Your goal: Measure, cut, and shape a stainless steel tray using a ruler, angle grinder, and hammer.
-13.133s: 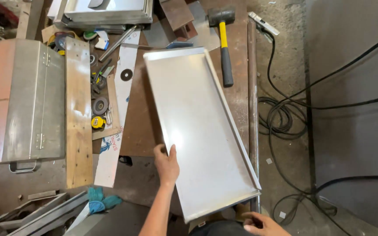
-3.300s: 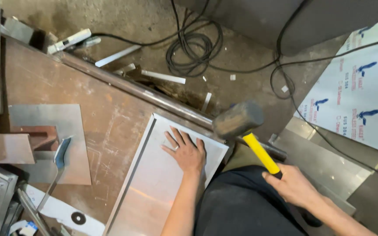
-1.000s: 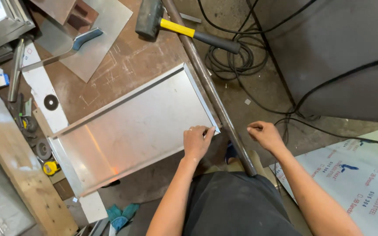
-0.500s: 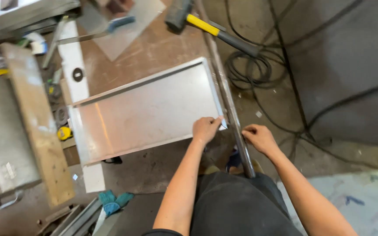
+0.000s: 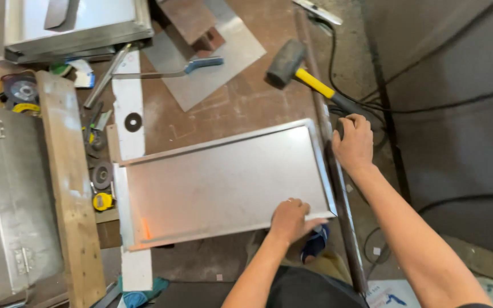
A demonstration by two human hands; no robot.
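Note:
A folded sheet-metal tray [image 5: 218, 182] with raised edges lies flat on the brown workbench. My left hand [image 5: 290, 219] presses on its near right corner, fingers curled over the rim. My right hand [image 5: 354, 141] is at the bench's right edge, closed around the black end of the handle of a mallet [image 5: 309, 80] with a yellow shaft and dark head. The mallet lies on the bench just beyond the tray's far right corner. A steel angle bar [image 5: 338, 188] runs along the bench edge between my two hands.
A wooden plank [image 5: 67, 182] and a metal box [image 5: 4, 199] lie at the left. A yellow tape measure [image 5: 102, 201], discs, a flat metal sheet [image 5: 212, 57] with a blue-handled tool [image 5: 169, 71] sit nearby. Black cables [image 5: 429, 102] trail over the floor at right.
My right hand has moved from the bench edge near the tray corner up to the mallet's handle and closed on it. My left hand stays on the tray's corner.

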